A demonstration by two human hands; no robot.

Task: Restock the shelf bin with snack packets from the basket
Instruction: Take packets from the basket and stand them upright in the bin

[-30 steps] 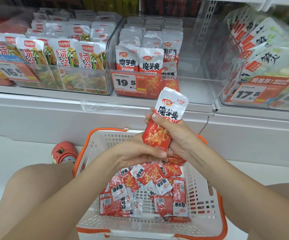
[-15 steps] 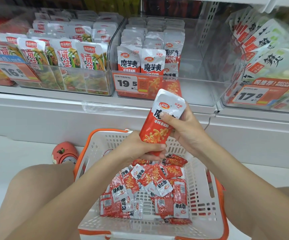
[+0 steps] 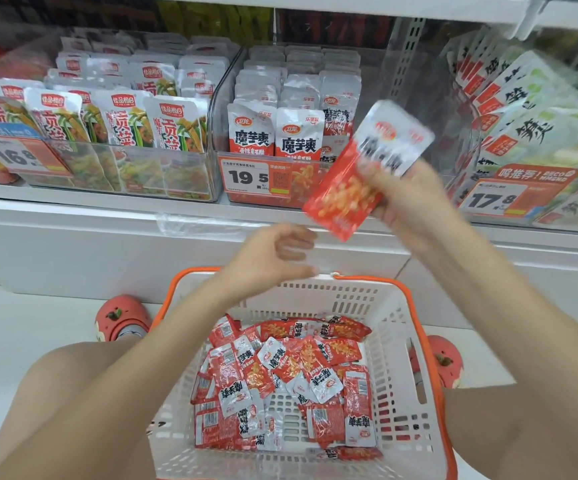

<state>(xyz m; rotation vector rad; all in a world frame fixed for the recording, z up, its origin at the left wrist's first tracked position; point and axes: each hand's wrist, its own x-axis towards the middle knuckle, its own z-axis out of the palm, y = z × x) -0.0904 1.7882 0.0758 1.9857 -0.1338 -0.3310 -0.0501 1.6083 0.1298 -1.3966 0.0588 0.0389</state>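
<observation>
Right hand (image 3: 415,209) grips the snack packet (image 3: 367,171) before the shelf bin (image 3: 419,81); left hand (image 3: 277,258) loosely curled, holding nothing. Best slot it upright, label forward, behind the front row.

We hold a red packet (image 3: 363,171) in our right hand (image 3: 408,206), tilted, in front of the clear bin (image 3: 315,188). Our left hand (image 3: 277,258) hangs loosely curled above the basket (image 3: 398,344), below the bin.
</observation>
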